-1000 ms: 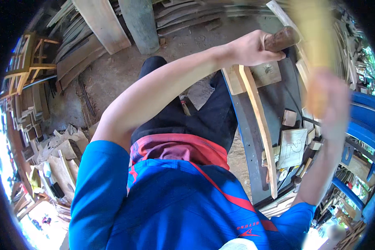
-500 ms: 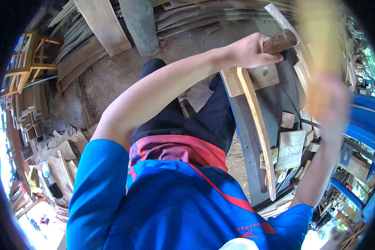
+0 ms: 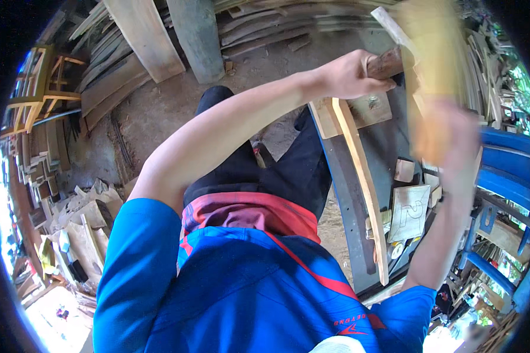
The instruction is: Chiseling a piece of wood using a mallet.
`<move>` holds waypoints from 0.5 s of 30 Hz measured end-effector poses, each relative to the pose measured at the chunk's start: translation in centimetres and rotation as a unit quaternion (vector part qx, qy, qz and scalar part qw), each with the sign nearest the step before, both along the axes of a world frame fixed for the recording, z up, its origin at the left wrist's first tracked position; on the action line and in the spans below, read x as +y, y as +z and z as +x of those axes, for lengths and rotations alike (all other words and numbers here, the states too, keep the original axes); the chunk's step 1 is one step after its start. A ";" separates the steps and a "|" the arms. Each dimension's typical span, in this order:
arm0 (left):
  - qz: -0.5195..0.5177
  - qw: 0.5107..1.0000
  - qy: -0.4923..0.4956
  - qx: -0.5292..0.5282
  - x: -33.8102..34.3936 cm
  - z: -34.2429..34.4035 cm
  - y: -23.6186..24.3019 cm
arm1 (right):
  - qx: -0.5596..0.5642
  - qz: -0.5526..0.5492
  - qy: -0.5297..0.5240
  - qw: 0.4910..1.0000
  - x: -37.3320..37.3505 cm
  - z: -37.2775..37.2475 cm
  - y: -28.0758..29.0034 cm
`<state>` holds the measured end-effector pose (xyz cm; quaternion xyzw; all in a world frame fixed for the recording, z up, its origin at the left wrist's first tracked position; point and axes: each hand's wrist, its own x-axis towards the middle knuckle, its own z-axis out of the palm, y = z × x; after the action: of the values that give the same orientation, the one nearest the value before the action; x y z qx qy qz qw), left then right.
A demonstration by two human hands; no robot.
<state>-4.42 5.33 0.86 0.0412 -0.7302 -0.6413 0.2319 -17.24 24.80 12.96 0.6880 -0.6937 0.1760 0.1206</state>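
My left hand [image 3: 352, 73] is closed around a thick, round dark brown wooden handle [image 3: 386, 63], like a chisel's; whatever lies below the fist is hidden. My right hand [image 3: 456, 132], smeared by motion, grips a pale yellow wooden mallet [image 3: 439, 53] by its orange-toned handle end. The mallet's body passes close to the free end of the brown handle; whether they touch I cannot tell. Beneath my left hand, a long, slightly curved wooden strip [image 3: 359, 170] lies along the dark workbench [image 3: 350, 217], beside a short wood block [image 3: 327, 117] at its far end.
A board with a drawn outline [image 3: 410, 212], small wood offcuts [image 3: 404, 169] and a tape roll [image 3: 397, 250] lie on the bench. Blue wooden furniture [image 3: 509, 170] stands at the right. Planks lean at the back [image 3: 147, 41], with a wooden chair frame [image 3: 47, 88] at the far left.
My right hand and the mallet have swung left, nearer the brown handle. My left hand has shifted slightly left with the handle. The strip stays in place.
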 end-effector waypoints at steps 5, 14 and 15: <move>-0.027 0.999 0.015 -0.016 -0.1 -0.3 -0.3 | 0.045 0.157 -0.052 0.985 0.4 2.8 1.8; -0.007 0.999 -0.001 -0.043 -0.4 -0.3 -0.6 | 0.188 0.207 -0.043 0.959 0.3 3.2 1.5; -0.015 0.999 0.003 -0.044 -0.5 0.0 -0.6 | 0.160 0.226 -0.059 0.959 0.3 3.5 1.7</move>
<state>-4.45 4.85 0.26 0.0686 -0.7489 -0.6274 0.2019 -13.78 25.14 14.67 0.6746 -0.7262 -0.1052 0.0810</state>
